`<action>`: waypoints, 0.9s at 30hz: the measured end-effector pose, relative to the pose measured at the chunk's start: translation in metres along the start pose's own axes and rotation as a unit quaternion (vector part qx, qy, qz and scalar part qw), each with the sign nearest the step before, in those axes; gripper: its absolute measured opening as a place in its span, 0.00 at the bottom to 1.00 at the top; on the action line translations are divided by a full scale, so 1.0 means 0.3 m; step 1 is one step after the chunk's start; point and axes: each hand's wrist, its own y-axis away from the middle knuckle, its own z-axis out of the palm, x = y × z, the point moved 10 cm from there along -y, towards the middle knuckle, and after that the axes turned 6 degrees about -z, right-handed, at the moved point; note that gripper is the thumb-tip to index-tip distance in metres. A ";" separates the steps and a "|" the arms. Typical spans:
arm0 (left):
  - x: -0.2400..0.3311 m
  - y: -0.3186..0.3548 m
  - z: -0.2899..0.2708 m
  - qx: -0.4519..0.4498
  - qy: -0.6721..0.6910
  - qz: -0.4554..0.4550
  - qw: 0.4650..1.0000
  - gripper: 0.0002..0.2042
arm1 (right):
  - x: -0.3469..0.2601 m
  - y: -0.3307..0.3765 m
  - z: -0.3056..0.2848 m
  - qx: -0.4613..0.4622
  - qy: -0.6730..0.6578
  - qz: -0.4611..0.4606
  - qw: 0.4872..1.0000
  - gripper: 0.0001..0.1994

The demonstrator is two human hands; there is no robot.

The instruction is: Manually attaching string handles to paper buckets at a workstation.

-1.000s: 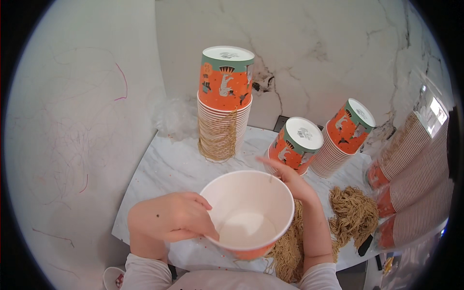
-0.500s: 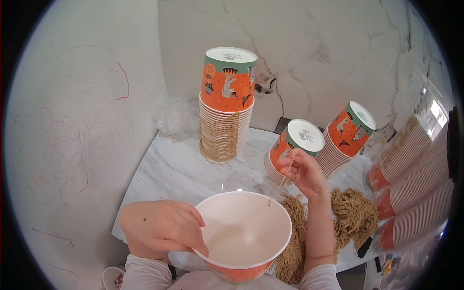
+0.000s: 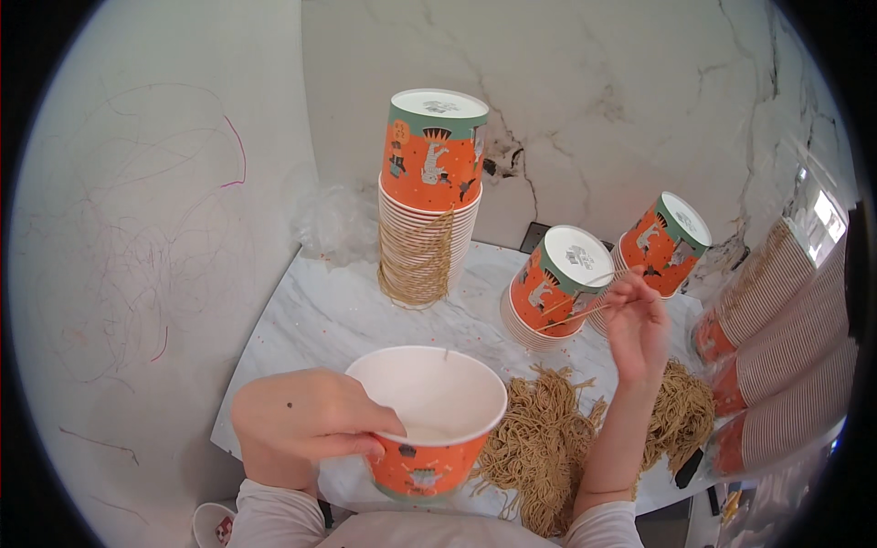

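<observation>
One tub [image 3: 429, 470], mouth upward, sits in a worker's grip at the front edge of a marble-patterned tabletop [image 3: 301, 320], though from here I cannot tell whether its base touches down. The left hand [image 3: 297, 416] pinches the near left rim, fingers inside and thumb outside, while the right hand [image 3: 639, 324], fingertips closed narrowly on a thin cord [image 3: 585, 315], is raised in front of the stacks near the back edge. The work appears partway along: tan loops [image 3: 422, 265] hang down the side of the tall stack [image 3: 457, 164] toward the back left corner, yet the held tub shows only a short strand [image 3: 447, 353] at its far rim. What seems left is plentiful: a short stack [image 3: 548, 288] and a far stack [image 3: 656, 247] toward the back right corner show no loops on their visible sides, and a near heap [image 3: 534, 443] and a far heap [image 3: 683, 411] of fibre lie loose toward the front right corner. The tubs look like smooth coated card, tapered and round, orange with green bands and pale inside; the fibre looks soft, twisted and tangled. Clear, glossy plastic wraps the bagged stacks [image 3: 790, 365] beyond the right edge.
</observation>
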 end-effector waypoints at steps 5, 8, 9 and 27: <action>-0.051 -0.005 -0.051 0.084 -0.005 -0.074 0.994 0.09 | -0.227 -0.042 -0.113 0.041 -0.003 -0.111 0.993 0.13; -0.075 -0.021 -0.046 0.082 -0.010 -0.066 0.994 0.09 | -0.302 -0.041 -0.148 0.024 -0.027 -0.121 0.992 0.12; -0.076 -0.023 -0.048 0.082 -0.010 -0.067 0.994 0.09 | -0.306 -0.042 -0.141 0.008 -0.037 -0.117 0.992 0.13; -0.161 -0.187 -0.024 0.233 0.066 -0.174 0.955 0.15 | 0.305 0.270 0.278 -0.209 0.433 0.179 0.859 0.12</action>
